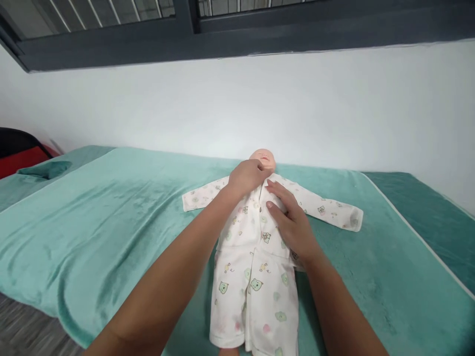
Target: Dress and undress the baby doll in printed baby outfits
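A baby doll (264,159) lies on its back on a teal blanket (111,217), dressed in a white printed shirt (256,217) and matching pants (256,296), sleeves spread out sideways. My left hand (247,177) is closed at the shirt's collar just below the doll's chin, fingers curled on the fabric. My right hand (287,217) rests flat on the doll's chest on the right half of the shirt, fingers stretched toward the button line.
The blanket covers a bed against a white wall (297,109), with a dark window frame (237,34) above. A darker teal cover (426,212) shows at the right. A red and black object (18,153) stands at the far left.
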### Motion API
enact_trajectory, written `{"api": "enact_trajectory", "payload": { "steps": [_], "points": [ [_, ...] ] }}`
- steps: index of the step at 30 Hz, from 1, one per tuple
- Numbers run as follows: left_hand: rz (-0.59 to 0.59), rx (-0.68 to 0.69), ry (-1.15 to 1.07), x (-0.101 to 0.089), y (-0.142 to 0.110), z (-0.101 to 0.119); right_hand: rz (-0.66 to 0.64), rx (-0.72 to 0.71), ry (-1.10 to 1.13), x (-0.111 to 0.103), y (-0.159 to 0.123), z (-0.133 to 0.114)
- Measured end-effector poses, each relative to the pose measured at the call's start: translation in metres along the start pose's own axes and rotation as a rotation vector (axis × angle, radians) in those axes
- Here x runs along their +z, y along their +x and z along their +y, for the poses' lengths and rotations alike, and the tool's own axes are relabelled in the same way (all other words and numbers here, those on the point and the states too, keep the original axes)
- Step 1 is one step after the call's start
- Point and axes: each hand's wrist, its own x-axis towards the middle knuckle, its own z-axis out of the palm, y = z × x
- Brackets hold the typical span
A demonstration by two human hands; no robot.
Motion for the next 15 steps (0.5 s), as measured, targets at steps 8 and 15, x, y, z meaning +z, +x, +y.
{"api": "enact_trajectory", "payload": {
  "steps": [8, 15],
  "points": [
    [0.057, 0.042, 0.037, 0.009, 0.002, 0.0, -0.043, -0.003, -0.047, -0.001, 0.0, -0.001],
    [0.309, 0.005, 0.019, 0.014, 0.012, -0.01, 0.055, 0.042, 0.035, -0.003, -0.002, -0.002]
  ]
}}
